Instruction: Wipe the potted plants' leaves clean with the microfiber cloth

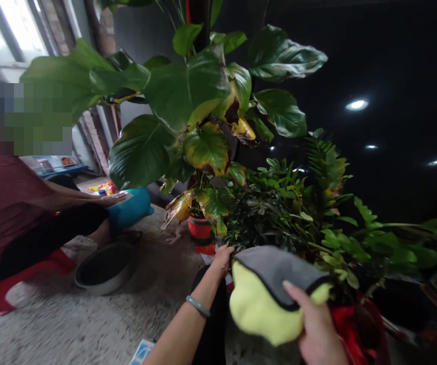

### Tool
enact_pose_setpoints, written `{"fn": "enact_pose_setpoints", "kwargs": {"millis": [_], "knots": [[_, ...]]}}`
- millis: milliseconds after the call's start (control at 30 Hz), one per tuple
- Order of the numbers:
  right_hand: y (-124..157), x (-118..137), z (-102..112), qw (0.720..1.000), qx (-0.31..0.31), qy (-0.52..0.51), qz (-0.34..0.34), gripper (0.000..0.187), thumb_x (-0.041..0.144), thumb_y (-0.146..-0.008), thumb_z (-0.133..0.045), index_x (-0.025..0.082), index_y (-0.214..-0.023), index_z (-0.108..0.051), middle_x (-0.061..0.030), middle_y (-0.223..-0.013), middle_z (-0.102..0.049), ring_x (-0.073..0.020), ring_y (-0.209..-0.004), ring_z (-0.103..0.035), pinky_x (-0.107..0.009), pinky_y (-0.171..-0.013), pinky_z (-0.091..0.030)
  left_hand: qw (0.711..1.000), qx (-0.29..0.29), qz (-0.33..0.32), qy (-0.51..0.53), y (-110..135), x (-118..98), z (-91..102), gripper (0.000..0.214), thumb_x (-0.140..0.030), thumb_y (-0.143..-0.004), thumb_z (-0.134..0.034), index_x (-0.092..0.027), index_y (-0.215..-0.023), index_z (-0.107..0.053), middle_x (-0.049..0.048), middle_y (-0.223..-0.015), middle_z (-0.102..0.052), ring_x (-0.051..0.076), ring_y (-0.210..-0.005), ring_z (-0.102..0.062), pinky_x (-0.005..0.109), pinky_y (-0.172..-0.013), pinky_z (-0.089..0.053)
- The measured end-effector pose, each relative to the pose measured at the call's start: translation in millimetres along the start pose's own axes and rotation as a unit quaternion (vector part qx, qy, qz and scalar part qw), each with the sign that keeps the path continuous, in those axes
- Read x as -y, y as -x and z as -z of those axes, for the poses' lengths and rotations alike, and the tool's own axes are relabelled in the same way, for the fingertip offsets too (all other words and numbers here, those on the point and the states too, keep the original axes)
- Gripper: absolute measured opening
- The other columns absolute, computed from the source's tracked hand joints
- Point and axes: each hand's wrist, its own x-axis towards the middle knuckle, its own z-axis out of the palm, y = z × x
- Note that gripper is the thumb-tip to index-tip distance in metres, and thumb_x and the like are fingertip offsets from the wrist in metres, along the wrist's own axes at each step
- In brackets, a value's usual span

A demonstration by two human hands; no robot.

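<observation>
My right hand (319,324) grips a folded cloth (267,291), yellow on one side and grey on the other, held up in front of the low dark-leaved plant (271,213). My left hand (222,259), with a pale bangle on the wrist, reaches into the leaves at that plant's left edge; its fingers are hidden among them. Above stands a tall plant with big green and yellowing leaves (188,101) in a red pot (200,228).
Another person in a dark red top (5,208) crouches at the left, arm stretched toward a teal container (130,208). A grey bowl (106,267) lies on the speckled floor. More leafy plants (393,243) spread to the right. A dark glossy wall is behind.
</observation>
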Motion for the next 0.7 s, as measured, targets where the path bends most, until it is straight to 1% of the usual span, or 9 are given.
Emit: {"fn": "enact_pose_setpoints", "kwargs": {"millis": [100, 167, 267, 400, 467, 500, 567, 667, 700], "knots": [[-18.9, 51.5, -13.9, 0.977, -0.077, -0.065, 0.188, 0.066, 0.03, -0.046, -0.081, 0.021, -0.108, -0.062, -0.0042, -0.115, -0.066, -0.027, -0.11, -0.058, -0.04, -0.092, -0.049, 1.0, -0.009, 0.017, -0.012, 8.0, 1.0, -4.3, 0.014, -0.012, -0.067, -0.064, -0.018, -0.063, -0.051, -0.0065, -0.041, -0.05, 0.009, -0.035, -0.043, 0.023, -0.044, -0.039], [-35.3, 66.4, -24.1, 0.966, -0.095, -0.094, 0.22, 0.068, 0.028, -0.047, -0.078, 0.024, -0.112, -0.059, -0.0011, -0.127, -0.059, -0.0232, -0.12, -0.051, -0.036, -0.098, -0.045, 1.0, -0.006, 0.021, -0.017, 14.5, 0.4, -8.5, 0.016, -0.011, -0.068, -0.063, -0.018, -0.06, -0.05, -0.0067, -0.04, -0.048, 0.008, -0.033, -0.04, 0.022, -0.042, -0.036], [-48.7, 41.6, -24.7, 0.983, -0.106, -0.091, 0.118, 0.061, 0.026, -0.04, -0.077, 0.02, -0.099, -0.062, -0.0071, -0.122, -0.063, -0.0295, -0.12, -0.05, -0.044, -0.098, -0.044, 1.0, 0.001, 0.02, -0.013, 21.2, -2.0, -12.9, 0.02, -0.014, -0.068, -0.064, -0.018, -0.058, -0.048, -0.0074, -0.04, -0.045, 0.007, -0.033, -0.039, 0.021, -0.041, -0.034], [-32.9, -21.1, 1.6, 0.993, -0.034, -0.023, -0.108, 0.047, 0.038, -0.037, -0.078, 0.018, -0.077, -0.063, -0.0138, -0.081, -0.072, -0.0405, -0.104, -0.06, -0.057, -0.084, -0.051, 1.0, 0.005, 0.014, 0.001, 22.4, -6.3, -12.4, 0.017, -0.013, -0.069, -0.063, -0.017, -0.06, -0.049, -0.0077, -0.041, -0.045, 0.007, -0.035, -0.039, 0.021, -0.042, -0.032], [-18.3, -26.1, 11.8, 0.981, -0.008, -0.009, -0.196, 0.047, 0.041, -0.038, -0.078, 0.018, -0.076, -0.064, -0.0133, -0.074, -0.071, -0.0409, -0.1, -0.062, -0.057, -0.081, -0.052, 1.0, 0.007, 0.018, 0.003, 21.3, -8.1, -10.7, 0.017, -0.012, -0.069, -0.062, -0.017, -0.059, -0.049, -0.0072, -0.042, -0.046, 0.007, -0.036, -0.039, 0.021, -0.044, -0.033], [-12.5, -18.5, 13.3, 0.979, -0.009, -0.022, -0.201, 0.048, 0.039, -0.038, -0.079, 0.017, -0.078, -0.065, -0.0128, -0.076, -0.072, -0.04, -0.1, -0.062, -0.056, -0.082, -0.052, 1.0, 0.008, 0.021, 0.004, 20.8, -8.8, -9.9, 0.018, -0.011, -0.069, -0.062, -0.017, -0.058, -0.049, -0.007, -0.043, -0.047, 0.007, -0.036, -0.039, 0.021, -0.045, -0.033], [-8.0, 11.6, 8.0, 0.988, -0.031, -0.075, -0.132, 0.049, 0.035, -0.042, -0.08, 0.019, -0.086, -0.066, -0.0092, -0.086, -0.073, -0.0349, -0.106, -0.061, -0.051, -0.087, -0.051, 1.0, 0.01, 0.024, 0.006, 20.3, -9.6, -8.7, 0.022, -0.012, -0.07, -0.063, -0.017, -0.056, -0.047, -0.007, -0.043, -0.047, 0.006, -0.036, -0.039, 0.021, -0.046, -0.034], [-21.7, 60.3, -13.4, 0.983, -0.083, -0.146, 0.079, 0.052, 0.028, -0.05, -0.078, 0.024, -0.099, -0.065, -0.0011, -0.106, -0.07, -0.0247, -0.117, -0.054, -0.041, -0.096, -0.046, 0.999, 0.021, 0.023, 0.011, 21.1, -9.4, -8.0, 0.025, -0.014, -0.069, -0.067, -0.017, -0.056, -0.046, -0.0075, -0.042, -0.046, 0.006, -0.036, -0.039, 0.021, -0.046, -0.034], [-29.5, 68.2, -21.1, 0.977, -0.09, -0.154, 0.118, 0.052, 0.026, -0.052, -0.077, 0.025, -0.103, -0.064, 0.0007, -0.111, -0.068, -0.0221, -0.12, -0.052, -0.038, -0.097, -0.045, 0.999, 0.026, 0.022, 0.012, 21.6, -9.0, -7.9, 0.025, -0.014, -0.069, -0.068, -0.017, -0.056, -0.047, -0.0078, -0.042, -0.045, 0.006, -0.036, -0.038, 0.021, -0.046, -0.034]]}}
